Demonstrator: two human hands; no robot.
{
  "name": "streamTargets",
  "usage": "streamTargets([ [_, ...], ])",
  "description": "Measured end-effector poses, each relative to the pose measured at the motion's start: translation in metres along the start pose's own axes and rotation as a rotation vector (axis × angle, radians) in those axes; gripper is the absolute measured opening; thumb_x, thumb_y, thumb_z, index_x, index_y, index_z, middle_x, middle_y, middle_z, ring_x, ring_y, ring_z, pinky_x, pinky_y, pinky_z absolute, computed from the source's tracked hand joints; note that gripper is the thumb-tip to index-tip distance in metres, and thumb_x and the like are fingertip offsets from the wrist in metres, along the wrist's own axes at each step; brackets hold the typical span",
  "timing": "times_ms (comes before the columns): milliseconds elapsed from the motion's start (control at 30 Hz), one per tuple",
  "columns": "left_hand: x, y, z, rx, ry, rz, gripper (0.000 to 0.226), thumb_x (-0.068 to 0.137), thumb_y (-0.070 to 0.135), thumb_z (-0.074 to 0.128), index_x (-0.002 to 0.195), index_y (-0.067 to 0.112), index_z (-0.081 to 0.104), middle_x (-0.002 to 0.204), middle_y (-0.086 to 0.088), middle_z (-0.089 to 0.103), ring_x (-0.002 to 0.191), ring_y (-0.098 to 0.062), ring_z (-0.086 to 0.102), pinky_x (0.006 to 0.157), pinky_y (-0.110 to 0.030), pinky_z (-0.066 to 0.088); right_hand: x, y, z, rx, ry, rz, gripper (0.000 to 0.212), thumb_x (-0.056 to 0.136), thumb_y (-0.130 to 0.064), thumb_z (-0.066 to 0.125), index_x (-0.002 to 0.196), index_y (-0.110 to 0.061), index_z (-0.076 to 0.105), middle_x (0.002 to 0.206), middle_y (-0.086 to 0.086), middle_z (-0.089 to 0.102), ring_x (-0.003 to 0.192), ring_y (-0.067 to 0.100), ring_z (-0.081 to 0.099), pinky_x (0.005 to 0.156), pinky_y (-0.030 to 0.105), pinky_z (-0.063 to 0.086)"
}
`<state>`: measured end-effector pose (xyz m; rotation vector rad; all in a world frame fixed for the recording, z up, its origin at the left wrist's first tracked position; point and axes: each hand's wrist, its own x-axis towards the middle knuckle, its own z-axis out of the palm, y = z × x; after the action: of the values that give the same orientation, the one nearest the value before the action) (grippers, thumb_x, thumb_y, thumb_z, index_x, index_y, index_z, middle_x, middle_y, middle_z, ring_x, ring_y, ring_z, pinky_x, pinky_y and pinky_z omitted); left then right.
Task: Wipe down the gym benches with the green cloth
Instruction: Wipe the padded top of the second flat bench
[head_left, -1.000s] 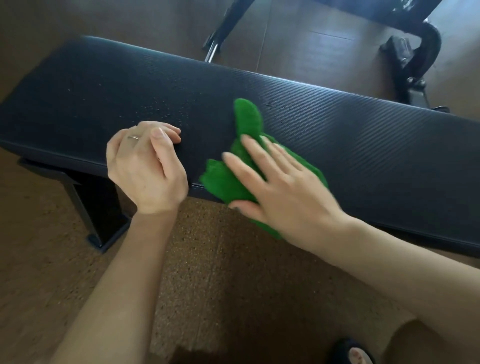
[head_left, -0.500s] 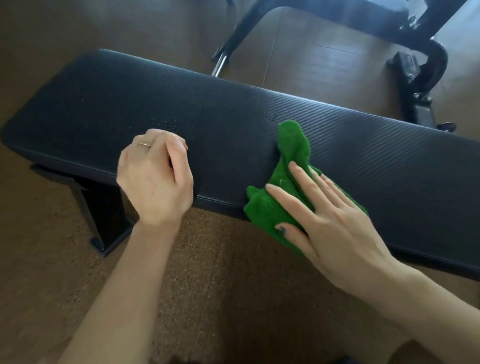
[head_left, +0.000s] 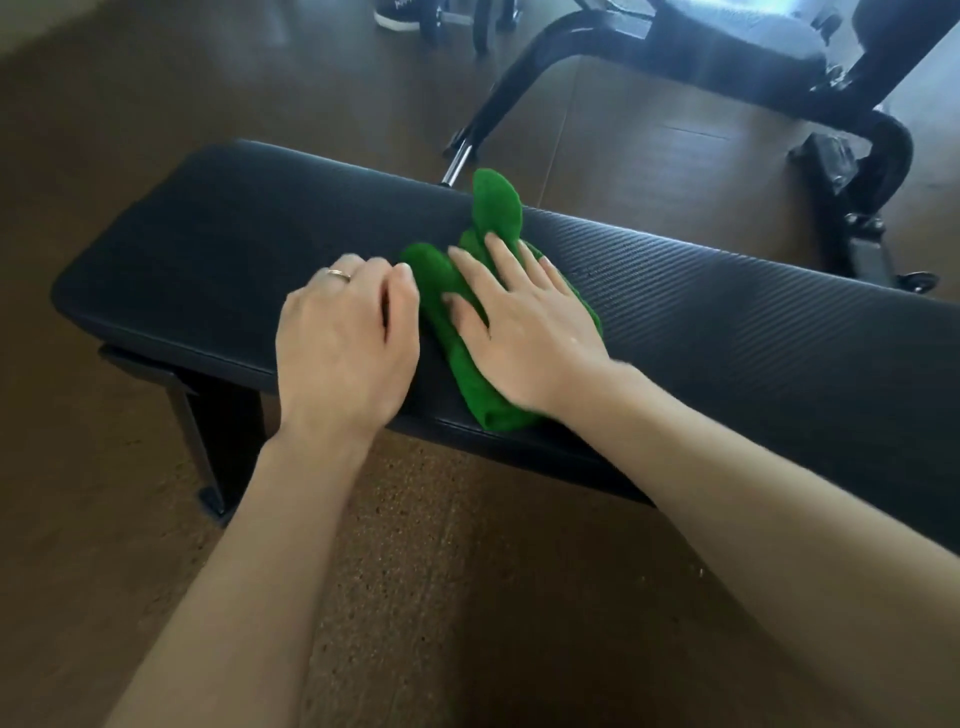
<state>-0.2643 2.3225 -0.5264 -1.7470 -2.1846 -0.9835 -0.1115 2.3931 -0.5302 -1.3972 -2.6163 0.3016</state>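
While the right hand (head_left: 524, 322) lies flat on the green cloth (head_left: 493, 218) with its fingers straight and spread, pressing the bunched fabric onto the padded top of the counter (head_left: 727, 312), the left hand (head_left: 348, 332) rests just beside it, fingers loosely curled, gripping nothing, its fingertips touching or nearly touching the cloth's near-left fold. The cloth stretches across the counter's width, from the near edge under the right wrist to a rounded tip that reaches the far edge beyond the right fingertips. The counter's long axis runs crosswise to both forearms, from beyond the left hand out past the right hand. The cloth sits nearer the left end, so a shorter stretch of padding lies beyond the left hand and a much longer ribbed stretch lies out past the right hand. Judging from this, the next wiping stroke is best run along that long axis, and the right hand, already on the cloth, is the one placed to drive it, the left serving only as a brace.
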Motion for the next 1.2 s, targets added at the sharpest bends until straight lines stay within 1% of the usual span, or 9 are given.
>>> streamTargets([
  [100,0.006,0.008,0.009,-0.023,-0.033,0.025,0.045,0.107,0.033,0.03,0.076,0.01,0.054,0.082,-0.009,0.058,0.074,-0.032,0.055,0.072,-0.052,0.047,-0.062,0.008,-0.008,-0.021,-0.032,-0.014,0.059,0.108,-0.057,0.017,0.164,-0.039,0.013,0.174,0.002,0.009,0.16,0.024,0.004,0.13,0.044,0.005],
  [200,-0.001,0.008,0.017,-0.012,-0.052,-0.03,0.044,0.106,0.033,0.031,0.083,0.01,0.061,0.094,-0.008,0.064,0.084,-0.03,0.057,0.075,-0.049,0.047,-0.066,0.016,-0.012,-0.051,-0.045,-0.026,0.06,0.106,-0.059,0.015,0.163,-0.042,0.013,0.174,0.0,0.009,0.16,0.023,0.004,0.13,0.043,0.005],
  [367,-0.003,0.012,0.019,-0.005,-0.043,-0.119,0.041,0.106,0.03,0.032,0.083,0.011,0.06,0.095,-0.004,0.064,0.085,-0.025,0.056,0.074,-0.048,0.048,0.029,0.022,-0.002,-0.035,0.009,-0.022,0.058,0.107,-0.056,0.022,0.16,-0.037,0.029,0.17,0.003,0.024,0.157,0.029,0.019,0.128,0.045,0.012],
  [500,-0.004,0.012,0.018,0.024,-0.077,-0.11,0.036,0.105,0.03,0.035,0.083,0.013,0.057,0.093,-0.002,0.061,0.085,-0.023,0.055,0.072,-0.045,0.047,0.112,0.018,0.002,-0.005,0.019,0.066,0.057,0.106,-0.056,0.021,0.157,-0.033,0.035,0.156,0.006,0.043,0.141,0.033,0.043,0.118,0.047,0.028],
  [567,-0.004,0.011,0.016,0.02,-0.097,-0.117,0.035,0.105,0.031,0.035,0.085,0.014,0.058,0.094,0.0,0.061,0.086,-0.021,0.054,0.073,-0.044,0.047,0.125,0.019,0.001,0.017,-0.001,0.103,0.057,0.106,-0.059,0.02,0.156,-0.034,0.034,0.15,0.008,0.049,0.134,0.035,0.047,0.113,0.048,0.031],
  [767,-0.005,0.012,0.016,0.002,-0.114,-0.146,0.035,0.105,0.032,0.036,0.088,0.014,0.06,0.099,0.001,0.062,0.091,-0.02,0.056,0.073,-0.041,0.047,0.079,0.085,-0.023,0.022,-0.002,0.194,0.061,0.101,-0.071,0.021,0.152,-0.04,0.037,0.14,0.008,0.055,0.131,0.036,0.05,0.107,0.047,0.035],
  [967,-0.007,0.016,0.017,-0.008,-0.108,-0.186,0.036,0.104,0.033,0.034,0.087,0.015,0.06,0.102,0.002,0.062,0.092,-0.017,0.054,0.071,-0.036,0.04,0.013,0.154,-0.045,0.028,0.02,0.306,0.053,0.104,-0.063,0.026,0.151,-0.04,0.037,0.138,0.009,0.054,0.13,0.036,0.048,0.109,0.043,0.033],
  [1100,-0.006,0.016,0.018,0.011,-0.123,-0.184,0.033,0.1,0.033,0.035,0.085,0.017,0.06,0.099,0.005,0.062,0.094,-0.017,0.055,0.073,-0.037,0.044,0.053,0.124,-0.033,-0.04,0.021,0.375,0.058,0.105,-0.06,0.019,0.145,-0.024,0.042,0.139,0.017,0.053,0.127,0.042,0.05,0.105,0.051,0.035],
  [1200,-0.005,0.017,0.018,-0.005,-0.131,-0.195,0.033,0.098,0.035,0.035,0.085,0.018,0.06,0.098,0.007,0.062,0.095,-0.016,0.055,0.073,-0.039,0.046,0.108,0.068,-0.013,-0.018,-0.015,0.227,0.058,0.105,-0.058,0.016,0.136,-0.021,0.048,0.137,0.015,0.055,0.124,0.042,0.053,0.098,0.051,0.038],
])
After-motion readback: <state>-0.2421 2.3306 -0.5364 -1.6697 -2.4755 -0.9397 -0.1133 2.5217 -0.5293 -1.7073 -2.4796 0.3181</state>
